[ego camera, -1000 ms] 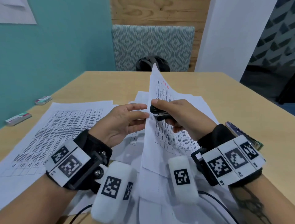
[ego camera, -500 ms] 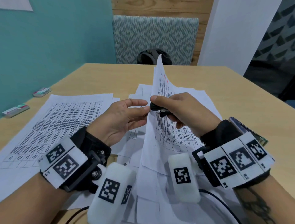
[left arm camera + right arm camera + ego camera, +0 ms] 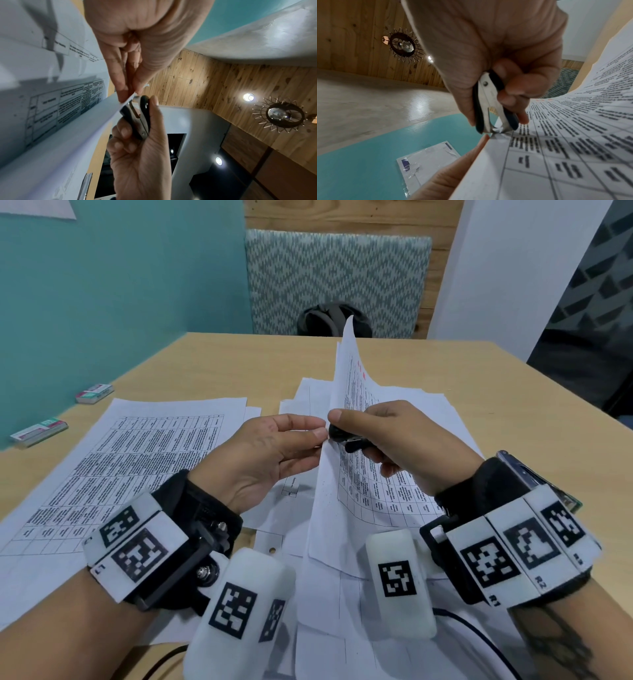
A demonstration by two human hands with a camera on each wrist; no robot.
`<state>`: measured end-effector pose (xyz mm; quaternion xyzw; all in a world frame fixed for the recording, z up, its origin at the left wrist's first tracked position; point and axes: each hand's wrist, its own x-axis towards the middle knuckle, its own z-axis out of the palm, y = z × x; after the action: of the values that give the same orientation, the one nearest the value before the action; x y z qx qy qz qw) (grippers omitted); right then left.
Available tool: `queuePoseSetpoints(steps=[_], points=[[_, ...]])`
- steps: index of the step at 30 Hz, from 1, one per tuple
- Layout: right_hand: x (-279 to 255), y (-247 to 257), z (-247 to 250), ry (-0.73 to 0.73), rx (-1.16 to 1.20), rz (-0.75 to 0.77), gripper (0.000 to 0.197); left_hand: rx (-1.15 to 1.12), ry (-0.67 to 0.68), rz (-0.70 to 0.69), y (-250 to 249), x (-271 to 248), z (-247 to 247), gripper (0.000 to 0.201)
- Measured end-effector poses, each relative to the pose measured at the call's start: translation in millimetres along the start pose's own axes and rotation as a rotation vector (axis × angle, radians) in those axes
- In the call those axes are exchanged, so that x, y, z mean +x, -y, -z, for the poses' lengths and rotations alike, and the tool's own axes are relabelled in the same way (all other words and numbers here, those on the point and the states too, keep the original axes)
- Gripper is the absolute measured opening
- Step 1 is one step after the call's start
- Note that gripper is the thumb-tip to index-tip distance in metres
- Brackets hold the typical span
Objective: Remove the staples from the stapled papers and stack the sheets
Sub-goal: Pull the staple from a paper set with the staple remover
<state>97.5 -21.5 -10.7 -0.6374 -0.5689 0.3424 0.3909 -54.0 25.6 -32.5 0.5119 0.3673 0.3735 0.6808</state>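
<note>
A stapled set of printed sheets (image 3: 346, 392) stands lifted on edge above the table's middle. My left hand (image 3: 320, 432) pinches its near corner between thumb and fingers; the pinch (image 3: 130, 93) shows in the left wrist view. My right hand (image 3: 346, 433) grips a black and metal staple remover (image 3: 346, 440), squeezed at that same corner. In the right wrist view the staple remover (image 3: 489, 108) bites the paper corner (image 3: 498, 129) with its metal claws. The staple itself is hidden.
A large printed table sheet (image 3: 137, 460) lies flat at the left. More loose sheets (image 3: 342, 594) lie under my wrists. Two small staple boxes (image 3: 37, 431) (image 3: 94, 393) sit by the teal wall. A phone-like object (image 3: 534, 474) lies beneath my right wrist.
Both hands stay at the lifted corner, and the sheet has curled a little more upright. The grips are unchanged.
</note>
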Motion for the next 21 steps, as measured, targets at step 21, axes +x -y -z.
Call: queuePoseSetpoints(steps=[21], points=[[-1.4,1.4,-2.6,-0.002,-0.005,-0.017,0.044,0.095,0.065,0.040,-5.3,-5.9,-0.5,0.027]])
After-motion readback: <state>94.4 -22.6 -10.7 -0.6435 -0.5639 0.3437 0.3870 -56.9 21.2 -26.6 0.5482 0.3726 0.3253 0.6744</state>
